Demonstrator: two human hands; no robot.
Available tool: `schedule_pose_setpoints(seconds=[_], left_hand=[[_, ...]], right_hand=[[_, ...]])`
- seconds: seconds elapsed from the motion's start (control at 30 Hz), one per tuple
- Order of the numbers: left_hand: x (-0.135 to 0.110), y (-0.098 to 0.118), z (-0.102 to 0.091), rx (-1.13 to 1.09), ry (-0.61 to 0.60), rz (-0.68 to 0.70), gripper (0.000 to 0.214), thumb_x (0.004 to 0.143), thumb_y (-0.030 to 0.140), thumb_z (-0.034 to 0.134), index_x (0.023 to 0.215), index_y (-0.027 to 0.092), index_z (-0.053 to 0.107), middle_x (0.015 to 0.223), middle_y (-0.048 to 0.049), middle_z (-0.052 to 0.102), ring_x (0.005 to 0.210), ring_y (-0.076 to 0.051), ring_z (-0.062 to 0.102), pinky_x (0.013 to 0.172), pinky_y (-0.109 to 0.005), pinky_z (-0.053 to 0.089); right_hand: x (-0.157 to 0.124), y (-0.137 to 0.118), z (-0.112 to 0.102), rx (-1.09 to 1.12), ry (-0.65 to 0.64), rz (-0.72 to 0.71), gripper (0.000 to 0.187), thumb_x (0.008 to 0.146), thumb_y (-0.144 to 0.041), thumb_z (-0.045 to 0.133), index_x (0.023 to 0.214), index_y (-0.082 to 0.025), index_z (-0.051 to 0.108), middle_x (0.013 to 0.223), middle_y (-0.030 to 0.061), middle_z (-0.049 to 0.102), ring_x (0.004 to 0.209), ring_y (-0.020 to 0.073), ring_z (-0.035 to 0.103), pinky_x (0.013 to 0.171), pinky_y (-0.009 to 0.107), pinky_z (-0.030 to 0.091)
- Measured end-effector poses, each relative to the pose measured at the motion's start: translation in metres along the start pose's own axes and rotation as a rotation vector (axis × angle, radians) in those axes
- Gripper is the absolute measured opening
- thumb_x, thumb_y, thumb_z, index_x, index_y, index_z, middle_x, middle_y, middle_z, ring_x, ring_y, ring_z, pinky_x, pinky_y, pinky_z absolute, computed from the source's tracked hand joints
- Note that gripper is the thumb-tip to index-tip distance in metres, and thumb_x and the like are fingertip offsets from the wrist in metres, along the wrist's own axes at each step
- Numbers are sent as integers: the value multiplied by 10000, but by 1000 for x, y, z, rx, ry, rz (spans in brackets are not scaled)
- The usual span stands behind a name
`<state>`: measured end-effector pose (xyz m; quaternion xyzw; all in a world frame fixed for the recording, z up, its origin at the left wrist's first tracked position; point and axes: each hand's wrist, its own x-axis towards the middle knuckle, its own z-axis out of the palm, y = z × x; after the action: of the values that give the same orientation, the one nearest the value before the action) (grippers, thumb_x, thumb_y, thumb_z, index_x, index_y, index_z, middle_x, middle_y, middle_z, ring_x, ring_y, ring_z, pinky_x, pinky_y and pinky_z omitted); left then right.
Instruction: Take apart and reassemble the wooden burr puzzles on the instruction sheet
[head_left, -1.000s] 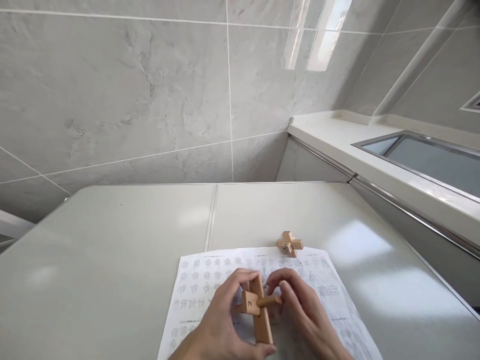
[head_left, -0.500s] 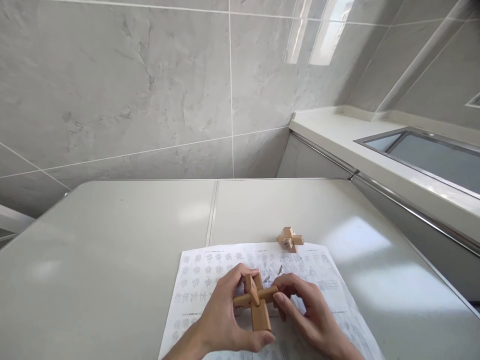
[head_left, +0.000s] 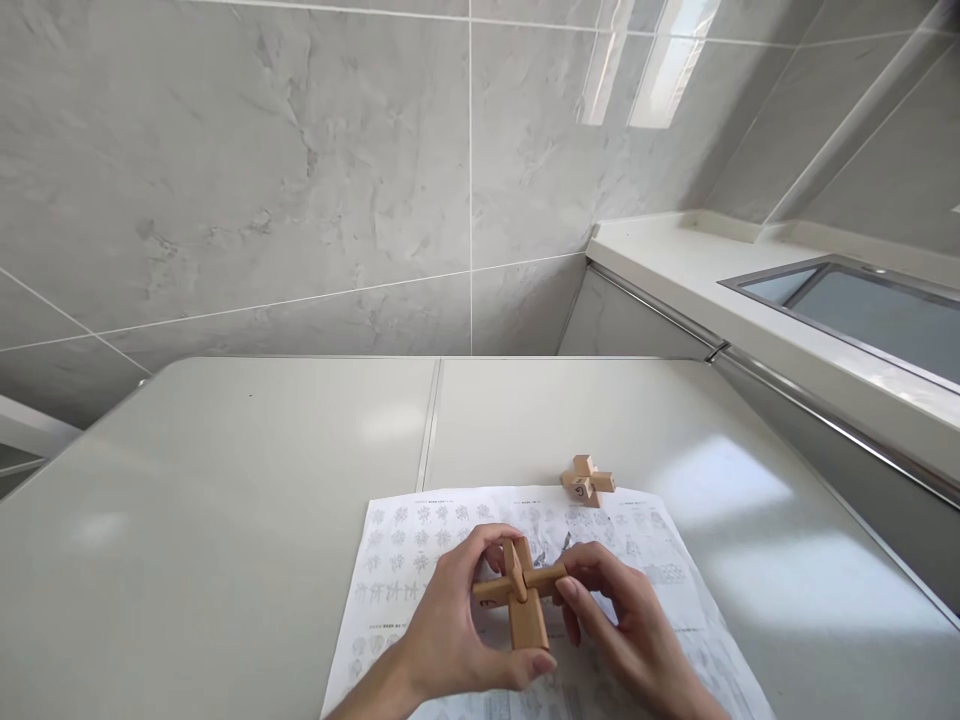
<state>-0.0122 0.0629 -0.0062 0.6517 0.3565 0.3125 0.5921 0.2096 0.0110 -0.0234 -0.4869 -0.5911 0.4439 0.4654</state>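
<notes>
My left hand (head_left: pixel 457 630) is closed round a wooden cross-shaped puzzle (head_left: pixel 522 598), thumb under its long flat bar and fingers over the top. My right hand (head_left: pixel 622 625) pinches the end of the puzzle's round crosswise peg from the right. Both hands hover just above a printed instruction sheet (head_left: pixel 420 560) lying on the table. A second, smaller wooden cross puzzle (head_left: pixel 587 480) rests on the table at the sheet's far edge, untouched.
The pale folding table (head_left: pixel 225 500) has a centre seam and stands against a grey tiled wall (head_left: pixel 300 180). To the right runs a white counter (head_left: pixel 720 280) with a steel-rimmed sink (head_left: pixel 870 310), higher than the table.
The puzzle has been turned in my hands: its long bar now points more toward me and the peg lies crosswise. The camera view shifted slightly left.
</notes>
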Motion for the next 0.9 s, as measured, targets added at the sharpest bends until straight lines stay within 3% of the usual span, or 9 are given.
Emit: schedule_pose_setpoints(seconds=[0.2, 0.4, 0.53, 0.67, 0.9], left_hand=[[1, 4, -2, 24, -20, -10, 740, 652, 572, 985, 1265, 296, 677, 1031, -20, 693, 872, -236, 655, 830, -376, 548], [-1, 3, -3, 63, 8, -107, 985, 567, 643, 1027, 1400, 302, 626, 1266, -103, 706, 1110, -335, 691, 955, -452, 594], [1, 4, -2, 20, -38, -83, 880, 615, 632, 1003, 1339, 288, 639, 1174, -89, 727, 1011, -310, 730, 853, -406, 613], [3, 4, -1, 5, -58, -33, 815, 647, 601, 995, 1306, 286, 633, 1102, -65, 736, 907, -267, 738, 799, -370, 603], [1, 3, -4, 14, -15, -6, 839, 674, 694, 945, 1333, 282, 629, 1248, -102, 704, 1035, -295, 697, 836, -369, 590]], right_hand=[[2, -5, -3, -89, -95, -21, 204, 1132, -406, 574, 1073, -243, 680, 791, 15, 727, 608, 159, 614, 562, 262, 469], [2, -7, -4, -53, -116, 34, 229, 1134, -429, 566, 1078, -242, 686, 804, 19, 739, 601, 158, 624, 527, 258, 437], [1, -4, -4, -57, -136, 58, 260, 1127, -454, 579, 1045, -235, 692, 872, 50, 771, 627, 163, 642, 542, 265, 448], [1, -6, -5, -75, -138, 18, 227, 1130, -421, 575, 1034, -242, 678, 816, 22, 751, 615, 160, 637, 553, 264, 449], [4, -14, -6, -153, -154, -68, 200, 1140, -359, 544, 1001, -246, 633, 814, 10, 762, 629, 156, 654, 583, 264, 474]])
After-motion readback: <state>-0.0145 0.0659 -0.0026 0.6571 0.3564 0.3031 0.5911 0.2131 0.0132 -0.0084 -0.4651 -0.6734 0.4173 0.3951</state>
